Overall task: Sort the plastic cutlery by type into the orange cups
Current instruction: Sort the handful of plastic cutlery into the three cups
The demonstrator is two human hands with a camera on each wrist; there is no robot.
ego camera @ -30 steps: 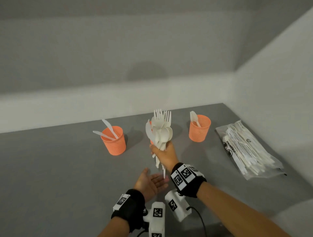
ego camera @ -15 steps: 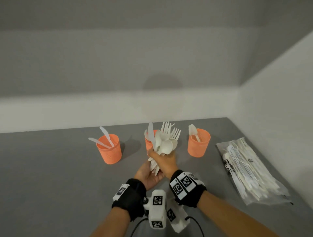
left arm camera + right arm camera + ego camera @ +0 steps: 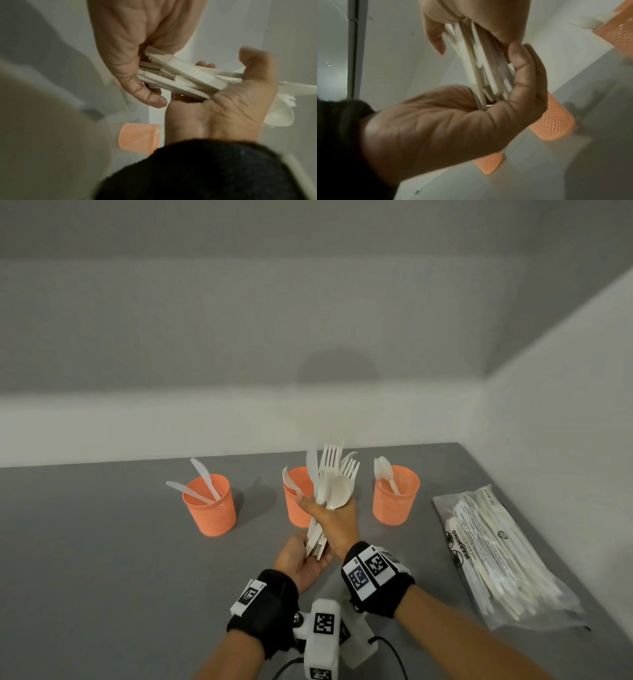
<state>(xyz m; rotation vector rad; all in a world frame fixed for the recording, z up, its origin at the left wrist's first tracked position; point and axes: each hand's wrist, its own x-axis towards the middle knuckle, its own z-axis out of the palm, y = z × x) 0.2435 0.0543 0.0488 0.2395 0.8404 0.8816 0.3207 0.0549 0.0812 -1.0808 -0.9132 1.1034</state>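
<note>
My right hand (image 3: 337, 522) grips a mixed bundle of white plastic cutlery (image 3: 330, 484) upright in front of the middle orange cup (image 3: 294, 508), with forks, spoons and a knife fanning out on top. My left hand (image 3: 301, 563) lies palm up beneath it. Its thumb and fingers curl round the handle ends (image 3: 188, 77), as the right wrist view shows too (image 3: 484, 65). The left orange cup (image 3: 209, 505) holds two knives. The right orange cup (image 3: 395, 494) holds spoons. One white piece leans in the half-hidden middle cup.
A clear plastic bag of more white cutlery (image 3: 496, 553) lies on the grey table (image 3: 102, 577) at the right, close to the side wall. A back wall rises behind the cups.
The right hand lowered the bundle toward me. The left hand, open and apart a second ago, rose and closed around the handle ends.
</note>
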